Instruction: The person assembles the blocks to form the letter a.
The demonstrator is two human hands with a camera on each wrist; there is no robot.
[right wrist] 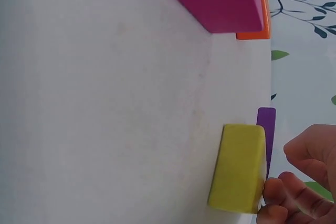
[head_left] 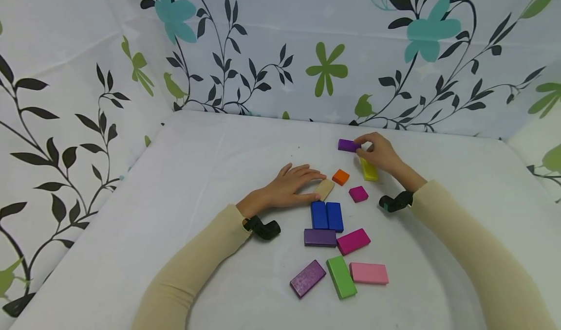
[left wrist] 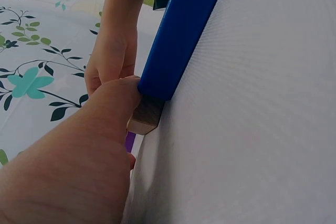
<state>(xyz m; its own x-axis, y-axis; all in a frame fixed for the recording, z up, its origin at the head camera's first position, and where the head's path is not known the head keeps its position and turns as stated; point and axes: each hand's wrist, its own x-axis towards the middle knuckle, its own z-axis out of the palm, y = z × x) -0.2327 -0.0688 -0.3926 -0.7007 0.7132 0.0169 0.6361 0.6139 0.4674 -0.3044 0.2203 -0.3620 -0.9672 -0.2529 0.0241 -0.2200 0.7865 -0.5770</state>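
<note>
In the head view my left hand [head_left: 291,189] lies with fingers stretched out, thumb and index finger at the edges of a beige block [head_left: 325,189]. The left wrist view shows that block [left wrist: 146,115] partly behind a blue block [left wrist: 184,35], by the thumb. My right hand [head_left: 380,152] has bent fingers at the right end of a purple block [head_left: 347,145], just beyond a yellow block [head_left: 369,170]. In the right wrist view a gap shows between thumb and fingers of the right hand [right wrist: 310,177], with the fingertips beside the yellow block [right wrist: 237,169].
An orange block [head_left: 340,177] and a magenta block [head_left: 358,194] lie between the hands. Nearer are two blue blocks [head_left: 327,216], a dark purple one [head_left: 320,238], and magenta [head_left: 353,241], green [head_left: 341,277], pink [head_left: 369,273] and glittery purple [head_left: 308,278] blocks. Patterned cloth hangs behind.
</note>
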